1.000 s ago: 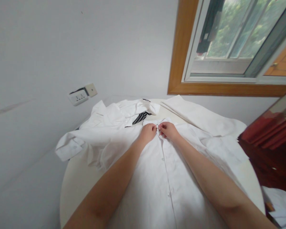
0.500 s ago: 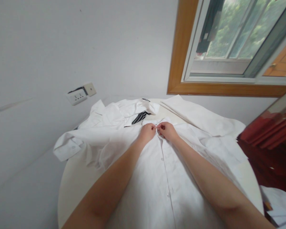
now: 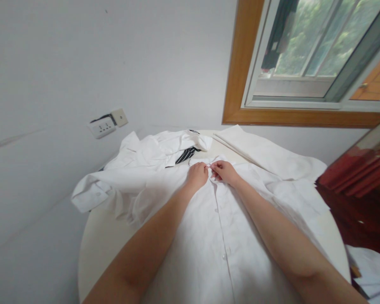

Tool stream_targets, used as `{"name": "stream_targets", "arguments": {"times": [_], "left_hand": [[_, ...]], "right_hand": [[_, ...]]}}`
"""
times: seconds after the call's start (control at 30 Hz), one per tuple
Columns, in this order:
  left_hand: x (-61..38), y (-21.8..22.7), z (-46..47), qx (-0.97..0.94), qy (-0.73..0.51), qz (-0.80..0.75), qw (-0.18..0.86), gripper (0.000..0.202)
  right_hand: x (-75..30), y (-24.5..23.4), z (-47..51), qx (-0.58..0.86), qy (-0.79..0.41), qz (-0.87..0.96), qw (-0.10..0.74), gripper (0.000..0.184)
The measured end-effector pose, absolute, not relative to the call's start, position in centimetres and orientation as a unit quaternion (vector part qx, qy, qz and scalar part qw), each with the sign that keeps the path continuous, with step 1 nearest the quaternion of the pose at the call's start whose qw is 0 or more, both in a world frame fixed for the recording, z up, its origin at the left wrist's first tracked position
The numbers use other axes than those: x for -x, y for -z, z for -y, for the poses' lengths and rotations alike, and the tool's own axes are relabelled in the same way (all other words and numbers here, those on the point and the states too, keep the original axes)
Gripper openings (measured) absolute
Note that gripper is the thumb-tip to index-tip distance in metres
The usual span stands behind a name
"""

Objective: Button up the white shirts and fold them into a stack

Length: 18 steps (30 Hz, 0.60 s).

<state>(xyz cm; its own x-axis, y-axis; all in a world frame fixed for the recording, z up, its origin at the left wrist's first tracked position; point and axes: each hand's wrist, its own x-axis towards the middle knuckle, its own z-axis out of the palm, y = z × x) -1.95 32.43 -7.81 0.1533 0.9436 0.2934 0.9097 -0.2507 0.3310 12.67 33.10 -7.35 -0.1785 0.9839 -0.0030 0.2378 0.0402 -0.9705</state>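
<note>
A white button-up shirt (image 3: 196, 236) lies face up on a round cream table (image 3: 98, 249), its collar at the far end and its sleeves spread sideways. My left hand (image 3: 198, 175) pinches the front edge of the shirt just below the collar. Close beside it, my right hand (image 3: 224, 172) pinches the opposite front edge, fingertips nearly meeting the left ones. Fingers cover the spot between them, so any button there is hidden. Lower down, small buttons show along the front placket (image 3: 220, 219).
Crumpled white clothing (image 3: 148, 150) with a black-and-white striped piece (image 3: 186, 155) lies at the back left. Folded white cloth (image 3: 266, 154) lies back right. Behind stand a wall with a socket (image 3: 101, 127) and a wood-framed window (image 3: 234, 115). White fabric (image 3: 372, 268) sits lower right, off the table.
Both hands stay at the collar end of the shirt. The left fingers have turned slightly, more knuckle-up, and the right hand has shifted a touch to the right.
</note>
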Motion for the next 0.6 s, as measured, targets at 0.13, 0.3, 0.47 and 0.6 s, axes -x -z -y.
{"name": "stream_targets", "arguments": {"times": [0.13,0.3,0.47,0.6], "left_hand": [[1.90,7.47,-32.26,-0.758,-0.221,-0.612,0.050,0.022],[1.81,7.56,-32.20,-0.757,-0.223,-0.613,0.043,0.021],[1.91,7.83,-32.59,-0.752,-0.224,-0.618,0.048,0.022],[2.13,7.82,-32.82,-0.756,-0.232,-0.609,0.060,0.020]], "right_hand": [[-12.59,7.11,-32.92,0.505,-0.489,0.585,0.405,0.011],[-12.71,6.89,-32.87,0.509,-0.500,0.582,0.389,0.009],[-12.68,7.10,-33.06,0.510,-0.490,0.598,0.378,0.007],[-12.58,7.62,-33.29,0.514,-0.469,0.606,0.384,0.006]]}}
